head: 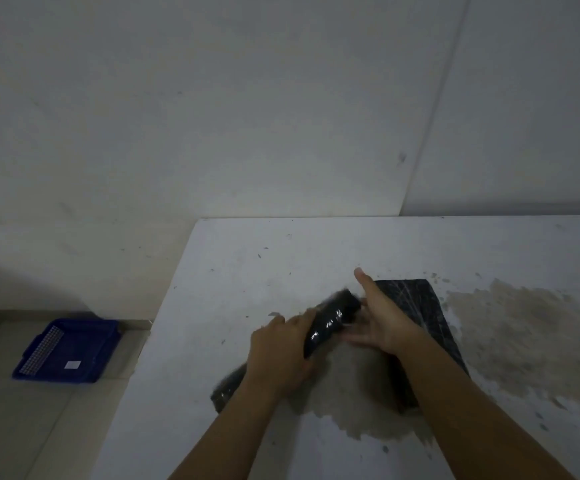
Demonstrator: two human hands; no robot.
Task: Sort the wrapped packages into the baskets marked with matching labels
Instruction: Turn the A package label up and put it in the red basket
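A black wrapped package (332, 320), glossy with film, is tilted up above the white table (247, 265). My left hand (281, 351) grips its lower part. My right hand (382, 320) presses flat against its right side, fingers stretched out. A larger flat black package (416, 303) lies on the table under my right hand and forearm. Another dark package end (224, 393) shows under my left wrist; whether it belongs to the held one I cannot tell. A blue basket (70, 351) with a small white label sits on the floor at the left.
The table's left edge runs diagonally from upper middle to lower left. A brownish worn patch (510, 341) covers the table's right side. White walls meet in a corner behind the table. Tiled floor lies to the left, below the table.
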